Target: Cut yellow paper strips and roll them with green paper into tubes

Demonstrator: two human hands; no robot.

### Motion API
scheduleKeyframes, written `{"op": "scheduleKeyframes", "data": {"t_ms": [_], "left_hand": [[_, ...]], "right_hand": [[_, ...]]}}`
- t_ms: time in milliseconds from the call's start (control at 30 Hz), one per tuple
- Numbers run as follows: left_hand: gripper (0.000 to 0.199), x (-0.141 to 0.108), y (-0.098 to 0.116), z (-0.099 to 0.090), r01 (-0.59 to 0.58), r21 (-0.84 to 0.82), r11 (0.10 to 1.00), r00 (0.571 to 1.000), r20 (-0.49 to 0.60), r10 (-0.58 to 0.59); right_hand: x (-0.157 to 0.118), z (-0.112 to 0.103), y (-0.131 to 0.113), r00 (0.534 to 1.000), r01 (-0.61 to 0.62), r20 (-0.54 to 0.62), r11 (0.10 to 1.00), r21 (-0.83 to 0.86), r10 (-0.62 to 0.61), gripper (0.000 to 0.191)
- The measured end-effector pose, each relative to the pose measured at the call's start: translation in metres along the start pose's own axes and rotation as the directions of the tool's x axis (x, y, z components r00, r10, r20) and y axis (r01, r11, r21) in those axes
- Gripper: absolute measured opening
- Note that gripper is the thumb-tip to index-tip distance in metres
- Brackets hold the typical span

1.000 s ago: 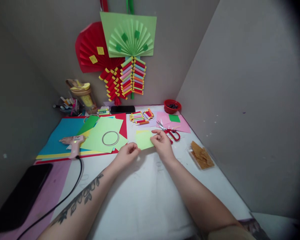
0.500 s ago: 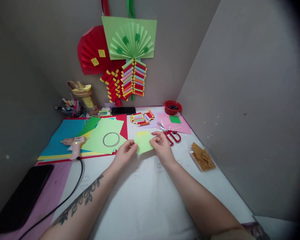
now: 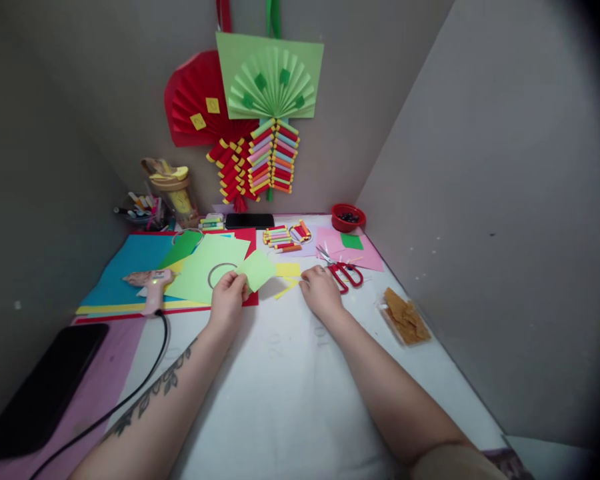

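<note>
My left hand [image 3: 229,297] is closed, pinching a light green paper square [image 3: 257,269] by its lower left edge, tilted above the coloured sheets. To the right, my right hand [image 3: 321,291] is low over the table with its fingers bent together. Its fingertips meet the end of thin yellow paper strips [image 3: 287,289]; whether they grip one is hidden. Just behind the strips lies a yellow paper piece [image 3: 287,269]. Red-handled scissors [image 3: 341,272] rest right beside my right hand. A grey ring [image 3: 215,274] lies on the light green sheet [image 3: 195,272], partly covered by my left hand.
At left lie a pink glue gun [image 3: 155,293] with a black cord, blue paper [image 3: 111,267] and a black device [image 3: 45,387]. Paper rolls [image 3: 279,235] and a red bowl [image 3: 349,218] stand behind. A clear box of brown pieces [image 3: 406,317] is right. Paper fans [image 3: 273,83] hang on the wall.
My left hand has carried the green square leftward. My right hand has let go of it and come down by the yellow strips, which now show.
</note>
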State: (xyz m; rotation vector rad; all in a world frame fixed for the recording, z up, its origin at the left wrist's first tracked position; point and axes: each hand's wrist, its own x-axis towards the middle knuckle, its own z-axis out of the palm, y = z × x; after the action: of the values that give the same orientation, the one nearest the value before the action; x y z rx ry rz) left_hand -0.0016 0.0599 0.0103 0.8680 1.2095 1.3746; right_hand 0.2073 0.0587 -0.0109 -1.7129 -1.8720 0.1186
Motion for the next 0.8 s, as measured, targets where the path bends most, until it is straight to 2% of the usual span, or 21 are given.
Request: {"op": "scheduleKeyframes", "data": {"t_ms": [100, 200, 267, 333, 400, 467, 567, 633, 700, 800], "left_hand": [[0.014, 0.001, -0.002, -0.001, -0.016, 0.008, 1.000, 1.000, 0.002, 0.016], [0.013, 0.001, -0.002, -0.002, -0.038, 0.019, 0.999, 0.999, 0.009, 0.038], [0.013, 0.001, -0.003, -0.002, -0.037, 0.059, 0.998, 0.999, 0.029, 0.036], [0.014, -0.001, -0.004, -0.002, -0.037, 0.160, 0.986, 0.996, 0.086, 0.023], [0.017, -0.003, -0.006, -0.001, -0.062, 0.300, 0.952, 0.987, 0.161, 0.014], [0.021, -0.006, -0.006, 0.001, -0.105, 0.415, 0.904, 0.973, 0.230, 0.007], [0.022, -0.011, -0.006, 0.005, -0.134, 0.479, 0.868, 0.955, 0.297, -0.017], [0.022, -0.013, -0.005, 0.007, -0.110, 0.467, 0.878, 0.942, 0.330, -0.058], [0.024, -0.015, -0.006, 0.008, -0.091, 0.446, 0.891, 0.935, 0.347, -0.078], [0.023, -0.015, -0.008, 0.008, -0.097, 0.427, 0.899, 0.937, 0.343, -0.062]], "right_hand": [[0.002, 0.006, 0.001, 0.997, -0.057, 0.050, 0.993, -0.106, 0.062, 0.007], [0.002, 0.010, 0.005, 0.996, -0.059, 0.061, 0.994, -0.093, 0.065, 0.012], [0.001, 0.009, 0.007, 0.996, -0.076, 0.041, 0.997, 0.006, 0.076, 0.011], [-0.001, 0.005, 0.007, 0.992, -0.128, 0.028, 0.971, 0.204, 0.125, 0.010], [-0.004, -0.002, 0.001, 0.979, -0.200, 0.055, 0.854, 0.481, 0.198, 0.008], [-0.007, -0.010, -0.010, 0.965, -0.251, 0.128, 0.656, 0.712, 0.230, 0.008], [-0.013, -0.020, -0.028, 0.945, -0.322, 0.261, 0.438, 0.839, 0.195, 0.018], [-0.017, -0.021, -0.035, 0.923, -0.385, 0.348, 0.384, 0.839, 0.164, 0.024], [-0.019, -0.018, -0.038, 0.898, -0.438, 0.411, 0.401, 0.804, 0.156, 0.026], [-0.023, -0.009, -0.038, 0.876, -0.479, 0.446, 0.446, 0.756, 0.186, 0.019]]}}
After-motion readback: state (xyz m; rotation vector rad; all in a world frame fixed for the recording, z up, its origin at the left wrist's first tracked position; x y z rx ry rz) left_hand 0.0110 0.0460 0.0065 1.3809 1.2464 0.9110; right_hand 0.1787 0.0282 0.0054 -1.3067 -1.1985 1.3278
